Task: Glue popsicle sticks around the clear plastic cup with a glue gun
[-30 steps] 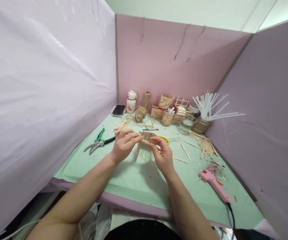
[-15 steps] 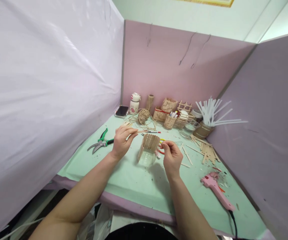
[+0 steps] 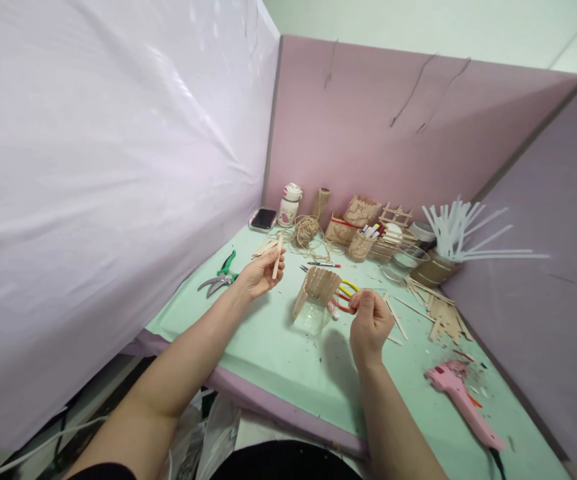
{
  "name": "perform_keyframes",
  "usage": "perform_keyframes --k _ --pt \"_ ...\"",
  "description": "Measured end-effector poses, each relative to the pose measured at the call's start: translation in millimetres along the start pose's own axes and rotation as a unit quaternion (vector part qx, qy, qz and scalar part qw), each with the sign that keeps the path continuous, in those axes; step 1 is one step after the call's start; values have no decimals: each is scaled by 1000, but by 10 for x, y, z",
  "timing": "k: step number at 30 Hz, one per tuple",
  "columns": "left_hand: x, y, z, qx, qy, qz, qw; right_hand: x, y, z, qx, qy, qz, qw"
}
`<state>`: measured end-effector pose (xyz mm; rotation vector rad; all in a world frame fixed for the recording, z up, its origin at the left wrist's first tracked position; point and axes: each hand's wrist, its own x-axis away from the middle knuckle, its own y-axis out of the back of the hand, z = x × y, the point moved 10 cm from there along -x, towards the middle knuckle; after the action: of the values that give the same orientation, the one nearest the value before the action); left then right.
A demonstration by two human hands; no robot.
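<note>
Cloth [image 3: 268,353] in pale green covers our table out to a purple front edge [image 3: 293,413], and a speckled stretch of it gives us room between that edge and the clear container [image 3: 313,320]. Partitions [image 3: 378,147] stand left, back and right; a pink glue gun [image 3: 468,407] lies toward the right one, and green-handled pruners [image 3: 223,280] lie left of our left hand [image 3: 264,275]. Farther back, a small cup [image 3: 361,248] holds pens, a brown pot [image 3: 433,269] holds fanned white rods, and a glass bowl [image 3: 397,268] sits between them. Our left hand grips a flat wooden stick [image 3: 278,255], pale, straight and nearly upright, held left of the container. Our right hand [image 3: 371,321] is curled closed just right of the container; we cannot tell whether anything is inside. Upright wooden sticks line the container's back and left sides; its front is see-through.
</note>
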<state>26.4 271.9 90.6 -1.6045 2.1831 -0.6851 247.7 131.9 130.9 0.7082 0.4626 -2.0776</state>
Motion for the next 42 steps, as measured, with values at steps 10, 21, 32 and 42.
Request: perform_keyframes --k 10,21,32,42 --pt "226 -373 124 -87 18 121 989 60 -131 133 60 79 51 994" --pt "719 -831 481 -259 109 372 885 213 -361 139 15 -1 143 990" --pt "497 -663 323 -258 29 243 935 207 64 60 -32 -146 33 988" --pt "382 -573 218 -178 -16 175 968 1002 -673 -44 -65 -356 299 883"
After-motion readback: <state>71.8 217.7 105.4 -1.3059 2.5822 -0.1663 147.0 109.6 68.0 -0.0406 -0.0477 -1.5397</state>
